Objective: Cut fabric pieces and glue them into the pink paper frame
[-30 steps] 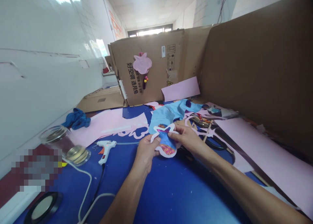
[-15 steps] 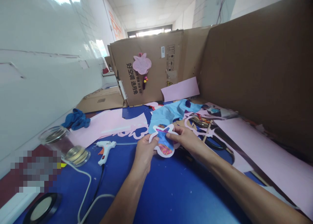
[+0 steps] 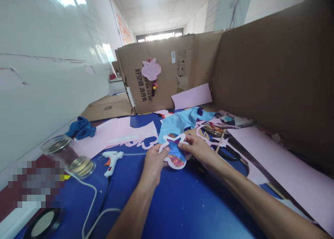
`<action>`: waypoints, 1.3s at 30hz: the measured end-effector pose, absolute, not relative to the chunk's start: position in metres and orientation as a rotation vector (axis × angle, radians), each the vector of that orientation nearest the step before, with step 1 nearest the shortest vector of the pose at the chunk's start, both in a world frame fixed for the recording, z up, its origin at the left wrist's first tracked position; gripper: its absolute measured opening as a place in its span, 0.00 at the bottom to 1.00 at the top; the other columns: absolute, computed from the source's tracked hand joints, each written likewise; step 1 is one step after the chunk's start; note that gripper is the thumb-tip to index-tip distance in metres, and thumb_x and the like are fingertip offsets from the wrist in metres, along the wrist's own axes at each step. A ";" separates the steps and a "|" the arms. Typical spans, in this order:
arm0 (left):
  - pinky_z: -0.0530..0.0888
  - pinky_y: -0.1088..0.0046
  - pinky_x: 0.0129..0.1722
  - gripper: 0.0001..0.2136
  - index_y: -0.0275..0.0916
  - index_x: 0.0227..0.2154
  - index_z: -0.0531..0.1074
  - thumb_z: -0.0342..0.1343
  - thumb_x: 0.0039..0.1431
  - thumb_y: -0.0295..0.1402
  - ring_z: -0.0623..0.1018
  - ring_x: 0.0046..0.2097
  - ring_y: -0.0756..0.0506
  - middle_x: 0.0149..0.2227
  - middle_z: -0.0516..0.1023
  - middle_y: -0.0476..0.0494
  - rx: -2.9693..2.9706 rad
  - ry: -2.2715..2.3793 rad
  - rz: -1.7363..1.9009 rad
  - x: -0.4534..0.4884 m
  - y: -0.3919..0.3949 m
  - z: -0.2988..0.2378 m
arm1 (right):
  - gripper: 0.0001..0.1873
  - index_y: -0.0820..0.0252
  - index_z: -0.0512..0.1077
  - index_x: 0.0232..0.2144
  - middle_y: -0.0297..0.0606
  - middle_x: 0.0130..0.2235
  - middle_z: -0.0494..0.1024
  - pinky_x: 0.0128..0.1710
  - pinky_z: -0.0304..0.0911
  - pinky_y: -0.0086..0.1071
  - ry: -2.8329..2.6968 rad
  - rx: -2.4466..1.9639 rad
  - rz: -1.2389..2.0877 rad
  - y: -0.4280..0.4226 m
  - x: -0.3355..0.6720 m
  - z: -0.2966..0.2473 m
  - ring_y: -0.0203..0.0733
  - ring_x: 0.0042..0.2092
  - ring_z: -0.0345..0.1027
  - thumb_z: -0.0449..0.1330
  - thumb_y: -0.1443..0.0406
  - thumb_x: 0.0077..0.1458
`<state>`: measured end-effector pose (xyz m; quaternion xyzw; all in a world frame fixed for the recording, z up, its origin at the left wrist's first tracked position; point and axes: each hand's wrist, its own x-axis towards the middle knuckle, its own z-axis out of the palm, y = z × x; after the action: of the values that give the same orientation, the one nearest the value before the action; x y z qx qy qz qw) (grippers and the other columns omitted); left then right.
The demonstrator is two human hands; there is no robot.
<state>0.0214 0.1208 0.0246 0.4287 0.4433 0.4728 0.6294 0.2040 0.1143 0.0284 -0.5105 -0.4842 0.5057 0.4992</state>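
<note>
Both hands hold a star-shaped paper cutout with a pale pink border. Blue and multicoloured patterned pieces fill its middle. My left hand grips its lower left side, and my right hand pinches its right side. A white and orange hot glue gun lies on the blue tabletop to the left of my left hand. Black-handled scissors lie beyond my right hand.
Pink paper sheets and light blue material lie on the table. A glass jar and dark blue cloth stand left. Cardboard walls rise right and behind, with a pink flower cutout attached.
The cutout sits slightly further left and lower in the view, still held in both hands. The whole scene has shifted a little with my head.
</note>
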 end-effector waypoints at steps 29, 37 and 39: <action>0.75 0.72 0.27 0.18 0.36 0.33 0.79 0.75 0.43 0.43 0.79 0.26 0.47 0.28 0.81 0.46 0.952 1.053 1.074 0.023 0.120 0.017 | 0.19 0.60 0.79 0.32 0.30 0.25 0.76 0.27 0.57 0.29 -1.205 -1.243 1.257 0.120 0.207 0.013 0.34 0.25 0.63 0.76 0.54 0.44; 0.77 0.70 0.29 0.19 0.36 0.35 0.80 0.74 0.45 0.43 0.80 0.27 0.45 0.28 0.82 0.44 0.953 1.064 1.078 0.022 0.120 0.019 | 0.17 0.59 0.79 0.32 0.31 0.27 0.77 0.28 0.60 0.30 -1.190 -1.214 1.268 0.120 0.206 0.012 0.35 0.26 0.65 0.76 0.55 0.45; 0.77 0.70 0.29 0.19 0.37 0.35 0.80 0.74 0.45 0.44 0.81 0.27 0.45 0.28 0.82 0.44 0.957 1.075 1.080 0.022 0.120 0.019 | 0.17 0.59 0.79 0.32 0.31 0.26 0.77 0.27 0.59 0.30 -1.194 -1.219 1.263 0.119 0.206 0.015 0.36 0.26 0.64 0.76 0.55 0.44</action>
<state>0.0216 0.1199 0.0192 0.4167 0.4677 0.4702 0.6217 0.2058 0.1188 0.0151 -0.5014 -0.4909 0.5193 0.4878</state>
